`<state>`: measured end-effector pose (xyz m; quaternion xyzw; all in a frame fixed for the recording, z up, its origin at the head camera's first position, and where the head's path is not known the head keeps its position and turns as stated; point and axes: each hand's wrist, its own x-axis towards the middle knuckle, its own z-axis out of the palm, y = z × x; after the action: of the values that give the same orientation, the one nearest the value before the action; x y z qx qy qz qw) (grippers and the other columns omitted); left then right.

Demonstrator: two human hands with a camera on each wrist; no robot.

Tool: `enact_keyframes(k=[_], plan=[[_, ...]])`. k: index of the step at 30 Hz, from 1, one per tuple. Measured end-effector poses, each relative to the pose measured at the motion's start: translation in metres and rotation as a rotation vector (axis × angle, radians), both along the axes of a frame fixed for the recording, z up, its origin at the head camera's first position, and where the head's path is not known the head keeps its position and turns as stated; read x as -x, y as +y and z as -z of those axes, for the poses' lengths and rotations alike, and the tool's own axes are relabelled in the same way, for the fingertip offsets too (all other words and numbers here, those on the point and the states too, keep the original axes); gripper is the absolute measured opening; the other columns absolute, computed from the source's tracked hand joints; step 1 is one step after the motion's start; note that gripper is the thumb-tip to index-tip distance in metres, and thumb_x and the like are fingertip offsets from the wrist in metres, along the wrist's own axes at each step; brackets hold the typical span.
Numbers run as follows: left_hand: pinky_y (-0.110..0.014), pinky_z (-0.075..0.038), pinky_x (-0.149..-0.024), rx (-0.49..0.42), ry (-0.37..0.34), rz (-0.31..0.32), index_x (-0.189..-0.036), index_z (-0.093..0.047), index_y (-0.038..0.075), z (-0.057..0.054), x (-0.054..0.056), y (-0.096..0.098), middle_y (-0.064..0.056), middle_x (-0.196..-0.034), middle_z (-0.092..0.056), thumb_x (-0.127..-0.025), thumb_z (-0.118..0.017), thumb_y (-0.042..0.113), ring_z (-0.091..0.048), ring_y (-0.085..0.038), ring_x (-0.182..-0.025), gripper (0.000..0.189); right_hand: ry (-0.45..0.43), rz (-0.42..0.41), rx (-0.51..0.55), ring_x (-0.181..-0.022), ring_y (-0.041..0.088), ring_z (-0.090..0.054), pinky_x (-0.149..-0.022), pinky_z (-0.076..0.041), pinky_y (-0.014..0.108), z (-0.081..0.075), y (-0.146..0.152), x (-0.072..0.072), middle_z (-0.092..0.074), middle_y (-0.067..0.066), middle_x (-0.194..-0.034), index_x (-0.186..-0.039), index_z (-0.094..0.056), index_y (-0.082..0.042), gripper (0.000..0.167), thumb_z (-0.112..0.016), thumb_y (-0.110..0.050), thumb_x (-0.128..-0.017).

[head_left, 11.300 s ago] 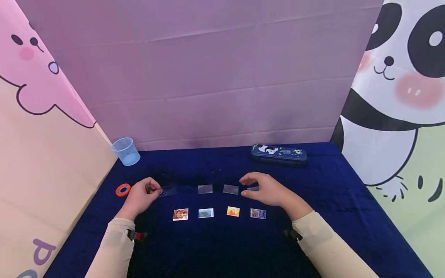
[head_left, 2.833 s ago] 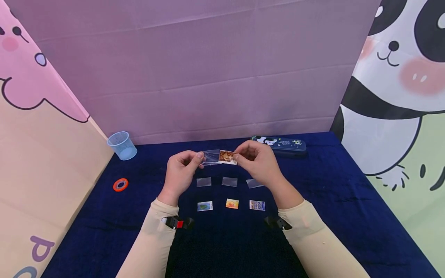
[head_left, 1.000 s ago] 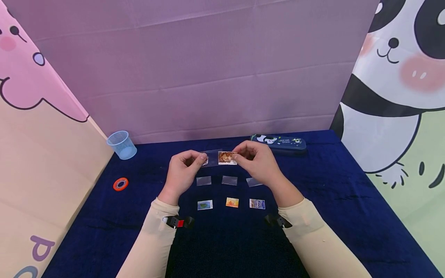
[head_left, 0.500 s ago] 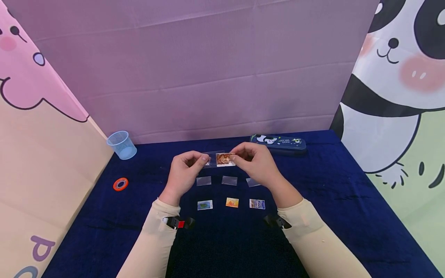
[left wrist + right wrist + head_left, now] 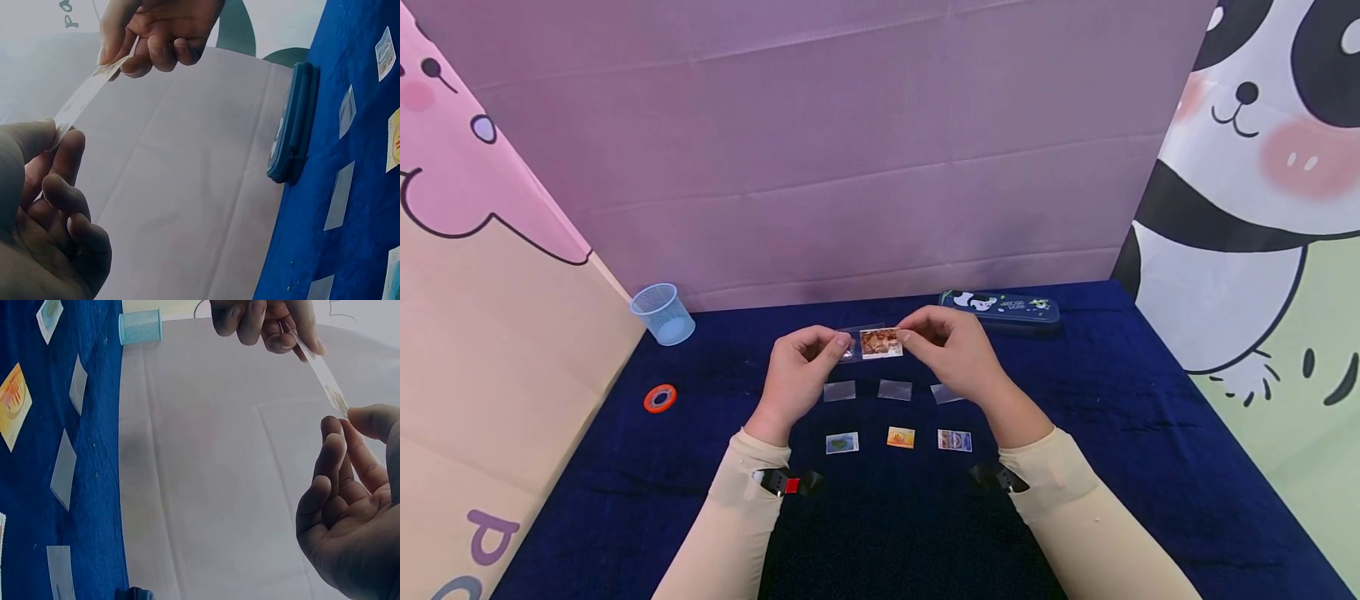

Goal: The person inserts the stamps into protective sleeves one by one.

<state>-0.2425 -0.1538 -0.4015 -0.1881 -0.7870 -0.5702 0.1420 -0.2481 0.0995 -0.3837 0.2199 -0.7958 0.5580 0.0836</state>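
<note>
My left hand (image 5: 797, 371) pinches a small clear plastic sleeve (image 5: 855, 351) by its left end, between thumb and fingertips. With thumb and forefinger, my right hand (image 5: 957, 354) pinches the right edge of a brown-pictured stamp (image 5: 880, 343). The stamp overlaps the sleeve, its left edge close to my left thumb. Both are held up above the table; the wrist views show them edge-on as a thin pale strip (image 5: 84, 97) stretched between the two hands. Below them lie three more clear sleeves (image 5: 895, 390) in a row, and nearer me three stamps: green-blue (image 5: 842, 442), yellow (image 5: 901, 437) and purple-blue (image 5: 955, 441).
On the dark blue cloth (image 5: 910, 533), an orange ring-shaped roll (image 5: 660, 398) lies at the left. A light blue mesh cup (image 5: 662, 314) stands at the back left corner. Behind my right hand is a dark blue panda pencil case (image 5: 1003, 310), near the purple backdrop (image 5: 820, 167).
Earlier the brown stamp and its sleeve lay on the table; both hands have since lifted them. Over the last second the stamp has slid left along the sleeve, towards my left thumb.
</note>
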Motion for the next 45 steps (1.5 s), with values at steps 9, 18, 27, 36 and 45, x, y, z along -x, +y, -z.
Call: enact_keyframes(k=[9,18,27,36,45], plan=[[-0.029,-0.043,-0.065,-0.009,-0.013,0.009,-0.101,-0.079,0.006,-0.0009,-0.0006,0.0006,-0.012,-0.088,-0.069,-0.104,-0.069,0.023,-0.054,-0.02,-0.073,0.02,-0.019,-0.019,-0.015,-0.07,0.026,-0.052,-0.06,-0.045,0.03,-0.0002,0.0011,-0.0001,-0.067,0.006,-0.086,-0.104,-0.078,-0.013,0.009,-0.07,-0.018,-0.103],[-0.029,-0.044,-0.064,0.001,-0.017,0.005,-0.1,-0.08,0.007,-0.0026,-0.0018,0.0028,-0.008,-0.087,-0.07,-0.103,-0.071,0.025,-0.055,-0.021,-0.073,0.02,-0.036,-0.028,-0.015,-0.07,0.026,-0.054,-0.06,-0.045,0.029,-0.004,-0.0019,-0.0041,-0.071,0.012,-0.091,-0.104,-0.078,-0.012,0.01,-0.07,-0.017,-0.103],[-0.028,-0.045,-0.064,0.005,-0.034,0.01,-0.101,-0.08,0.007,-0.0037,-0.0031,0.0039,-0.008,-0.085,-0.068,-0.103,-0.07,0.025,-0.055,-0.021,-0.073,0.021,-0.034,-0.043,-0.013,-0.067,0.025,-0.052,-0.058,-0.043,0.029,0.0007,-0.0029,-0.0021,-0.071,0.014,-0.09,-0.104,-0.079,-0.014,0.01,-0.071,-0.019,-0.102],[-0.029,-0.044,-0.062,0.01,-0.012,0.013,-0.1,-0.08,0.008,-0.0022,-0.0024,0.0049,-0.005,-0.081,-0.067,-0.103,-0.071,0.025,-0.054,-0.021,-0.07,0.02,-0.039,-0.031,-0.038,-0.069,0.024,-0.053,-0.058,-0.045,0.029,-0.0001,-0.0045,-0.0035,-0.068,0.007,-0.086,-0.109,-0.08,-0.011,0.013,-0.069,-0.015,-0.103],[-0.028,-0.048,-0.063,-0.002,-0.018,0.062,-0.105,-0.08,0.008,-0.0021,-0.0032,0.0045,-0.004,-0.09,-0.075,-0.104,-0.069,0.021,-0.065,-0.019,-0.074,0.017,-0.019,0.021,-0.052,-0.069,0.026,-0.054,-0.058,-0.046,0.031,-0.0008,-0.0027,-0.0033,-0.065,0.004,-0.082,-0.105,-0.08,-0.014,0.012,-0.068,-0.016,-0.103]])
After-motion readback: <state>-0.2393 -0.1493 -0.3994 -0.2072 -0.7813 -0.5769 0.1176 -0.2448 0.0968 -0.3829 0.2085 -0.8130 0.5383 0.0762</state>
